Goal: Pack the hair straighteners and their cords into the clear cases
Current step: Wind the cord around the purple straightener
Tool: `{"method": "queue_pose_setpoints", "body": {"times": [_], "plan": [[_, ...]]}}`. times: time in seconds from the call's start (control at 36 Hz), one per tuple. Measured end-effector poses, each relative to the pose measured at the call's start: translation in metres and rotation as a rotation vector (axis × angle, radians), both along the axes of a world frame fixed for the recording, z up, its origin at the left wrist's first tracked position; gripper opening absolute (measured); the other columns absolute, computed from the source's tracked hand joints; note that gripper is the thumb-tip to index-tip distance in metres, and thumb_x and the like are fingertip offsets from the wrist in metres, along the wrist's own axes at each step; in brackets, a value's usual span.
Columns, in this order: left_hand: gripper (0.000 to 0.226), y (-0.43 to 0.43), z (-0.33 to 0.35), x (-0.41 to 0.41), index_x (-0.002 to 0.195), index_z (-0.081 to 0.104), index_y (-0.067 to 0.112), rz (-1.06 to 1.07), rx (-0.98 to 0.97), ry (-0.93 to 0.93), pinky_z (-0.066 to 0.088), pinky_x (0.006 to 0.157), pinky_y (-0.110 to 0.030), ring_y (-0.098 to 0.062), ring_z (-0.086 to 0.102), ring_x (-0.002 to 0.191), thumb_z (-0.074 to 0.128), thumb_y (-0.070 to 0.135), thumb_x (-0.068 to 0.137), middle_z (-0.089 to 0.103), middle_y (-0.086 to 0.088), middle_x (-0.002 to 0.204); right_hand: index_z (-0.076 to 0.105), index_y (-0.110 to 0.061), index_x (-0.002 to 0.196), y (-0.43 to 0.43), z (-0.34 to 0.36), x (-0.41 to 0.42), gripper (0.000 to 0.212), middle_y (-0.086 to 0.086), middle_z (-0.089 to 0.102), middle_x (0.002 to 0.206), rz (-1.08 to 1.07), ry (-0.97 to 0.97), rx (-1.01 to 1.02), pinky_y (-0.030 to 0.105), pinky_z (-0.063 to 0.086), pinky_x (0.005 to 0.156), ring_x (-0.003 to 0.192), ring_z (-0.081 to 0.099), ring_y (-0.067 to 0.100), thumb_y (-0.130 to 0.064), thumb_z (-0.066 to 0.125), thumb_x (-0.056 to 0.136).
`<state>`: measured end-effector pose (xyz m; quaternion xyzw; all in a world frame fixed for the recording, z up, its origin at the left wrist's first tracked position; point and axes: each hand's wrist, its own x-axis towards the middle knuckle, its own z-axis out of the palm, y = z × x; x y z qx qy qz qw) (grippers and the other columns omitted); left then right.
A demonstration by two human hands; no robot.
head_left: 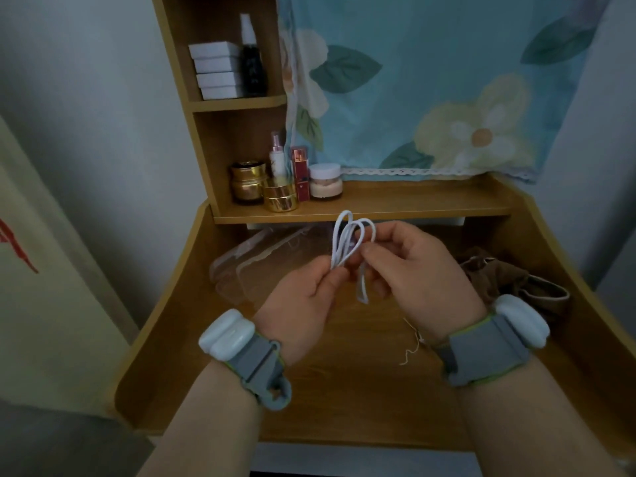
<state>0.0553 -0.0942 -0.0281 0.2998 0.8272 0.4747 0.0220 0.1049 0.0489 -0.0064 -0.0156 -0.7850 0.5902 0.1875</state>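
A white cord point(347, 239), folded into several loops, stands up between both hands above the middle of the wooden desk point(344, 390). My left hand point(303, 297) pinches the lower part of the loops between thumb and fingers. My right hand point(413, 266) pinches the same bundle from the right, and one loop end hangs down below its fingers. Clear plastic cases point(261, 263) lie on the desk just behind and left of my hands, partly hidden by them. No hair straightener is visible.
A brown cloth bag point(509, 280) lies at the desk's right side. Cosmetic jars and bottles point(282, 180) stand on the low shelf behind. White boxes point(216, 70) and a dark bottle sit on the upper shelf. A floral curtain point(430, 80) hangs behind. A thin thread point(411, 346) lies near my right wrist.
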Motion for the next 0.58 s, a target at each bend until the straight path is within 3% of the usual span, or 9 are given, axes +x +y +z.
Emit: {"method": "queue_pose_setpoints", "body": {"times": [0.11,0.22,0.31,0.36,0.47,0.53,0.58], "plan": [[0.021,0.005,-0.006,0.000,0.093,0.061,0.026,-0.036,0.075,-0.018,0.047,0.064,-0.037,-0.012,0.051,0.061,0.041,0.030,0.099,0.056,-0.003,0.069,0.063,-0.008,0.094,-0.003,-0.003,0.001,0.013,0.002,0.062,0.062,0.071,0.005,-0.204,0.023,0.045,0.049,0.050,0.050,0.015,-0.012,0.050,0.096],[0.026,0.007,-0.013,-0.001,0.083,0.062,0.027,-0.028,0.164,-0.062,0.048,0.067,-0.029,-0.012,0.057,0.069,0.042,0.031,0.099,0.064,0.005,0.074,0.067,-0.007,0.098,-0.006,-0.006,0.004,0.013,0.005,0.057,0.061,0.124,0.009,-0.274,0.018,0.043,0.045,0.048,0.049,0.011,-0.010,0.055,0.092],[0.031,0.005,-0.018,-0.004,0.078,0.062,0.025,0.056,0.213,-0.067,0.042,0.063,-0.018,-0.004,0.053,0.064,0.040,0.031,0.100,0.060,0.013,0.065,0.069,-0.022,0.099,-0.001,-0.011,0.004,0.013,-0.002,0.061,0.064,0.045,0.011,-0.181,0.016,0.042,0.046,0.050,0.053,0.002,-0.019,0.059,0.091],[0.033,0.003,-0.020,-0.008,0.077,0.060,0.021,0.138,0.347,-0.156,0.039,0.063,-0.024,-0.009,0.054,0.064,0.038,0.027,0.101,0.056,0.009,0.061,0.065,-0.029,0.100,0.004,-0.018,0.001,0.012,-0.005,0.063,0.068,-0.051,-0.045,-0.052,0.019,0.043,0.049,0.051,0.053,0.001,-0.028,0.056,0.092],[0.032,-0.003,-0.019,-0.012,0.080,0.055,0.011,0.167,0.663,-0.427,0.045,0.064,-0.031,-0.015,0.057,0.057,0.035,0.024,0.102,0.049,0.003,0.057,0.059,-0.025,0.095,0.007,-0.043,-0.010,0.017,-0.003,0.064,0.066,-0.188,-0.241,0.285,0.031,0.051,0.059,0.049,0.056,0.003,-0.039,0.050,0.094],[0.031,-0.004,-0.018,-0.012,0.082,0.053,0.009,0.158,0.727,-0.504,0.052,0.064,-0.035,-0.013,0.050,0.051,0.035,0.023,0.102,0.046,0.000,0.058,0.059,-0.021,0.091,0.002,-0.054,-0.015,0.023,-0.001,0.067,0.064,-0.169,-0.356,0.262,0.027,0.050,0.053,0.042,0.056,0.006,-0.041,0.049,0.094],[0.030,-0.004,-0.017,-0.012,0.083,0.052,0.007,0.162,0.765,-0.558,0.056,0.063,-0.036,-0.011,0.045,0.048,0.035,0.023,0.102,0.044,-0.001,0.058,0.059,-0.014,0.091,-0.006,-0.058,-0.017,0.026,0.003,0.069,0.070,-0.096,-0.447,0.071,0.024,0.045,0.045,0.041,0.058,0.010,-0.039,0.050,0.095]]}}
